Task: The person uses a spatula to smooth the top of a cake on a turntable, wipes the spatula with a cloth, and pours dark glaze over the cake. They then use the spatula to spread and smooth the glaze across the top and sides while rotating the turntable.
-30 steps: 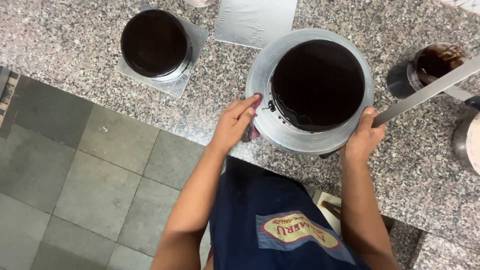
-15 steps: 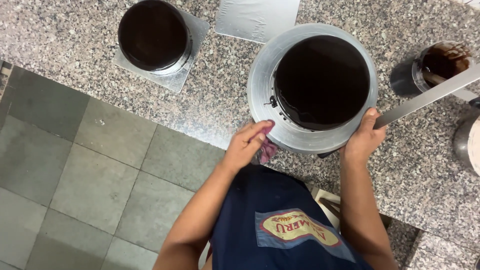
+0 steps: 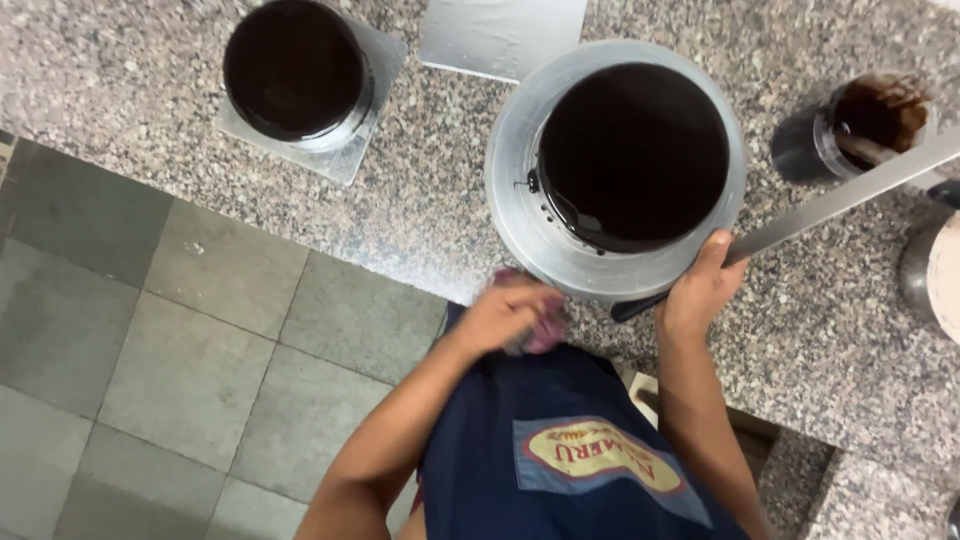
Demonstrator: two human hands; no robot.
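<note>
The person is standing at a speckled stone worktop (image 3: 420,190) and looking down at a big dark cake (image 3: 632,155). The cake is sitting on a round silver stand (image 3: 515,195) near the worktop's front edge. Its top is looking smooth and shiny, and a few dark drips are showing on the stand at its left side. The right hand (image 3: 698,295) is resting on the stand's near rim, its grip closed around a long flat metal blade (image 3: 840,195) that is pointing away to the right. The left hand (image 3: 508,315) is blurry, just below the worktop's edge, and its grip is bunched around a small pink cloth (image 3: 545,325). A smaller dark cake (image 3: 293,68) is sitting on a square silver board (image 3: 345,155) far to the left, and it is looking coated too. An empty silver board (image 3: 500,35) is lying at the top. A cup (image 3: 860,125) with brown sauce is standing to the right. So the coating seems mostly done, and the drips on the stand seem left to wipe.
</note>
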